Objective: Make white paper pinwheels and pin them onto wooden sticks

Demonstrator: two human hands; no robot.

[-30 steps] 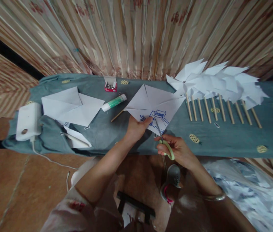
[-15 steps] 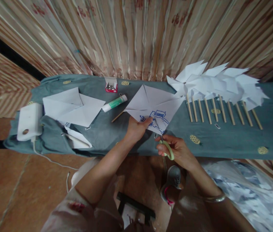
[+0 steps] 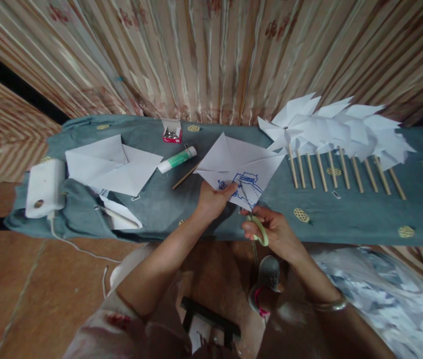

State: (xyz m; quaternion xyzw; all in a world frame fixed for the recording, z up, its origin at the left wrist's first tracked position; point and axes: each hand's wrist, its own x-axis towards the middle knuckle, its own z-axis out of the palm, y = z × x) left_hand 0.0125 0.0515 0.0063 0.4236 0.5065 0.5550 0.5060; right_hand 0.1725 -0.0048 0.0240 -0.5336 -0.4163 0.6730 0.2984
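My left hand (image 3: 215,198) pinches the near left side of a white paper square (image 3: 230,154), thumb on top. Blue line drawing covers the paper's near corner, and slits run in from its other corners. In my right hand (image 3: 271,227) is a pair of scissors (image 3: 261,232) with pale green handles, fingers in the loops. The blades reach over the drawn corner of the paper, pointing toward my left thumb. Left of the paper lie a thin wooden stick (image 3: 185,176) and a green and white glue stick (image 3: 177,159).
Finished paper pinwheels (image 3: 331,129) on several wooden sticks overlap at the right. A small red box (image 3: 172,133) of metal pins stands at the back. More slit paper (image 3: 110,167) and a white power block (image 3: 46,188) lie left. A patterned green cloth (image 3: 368,219) covers the narrow table.
The scissor blades and my right hand have shifted slightly around the paper's near corner. My left hand keeps its hold, and the paper has barely moved.
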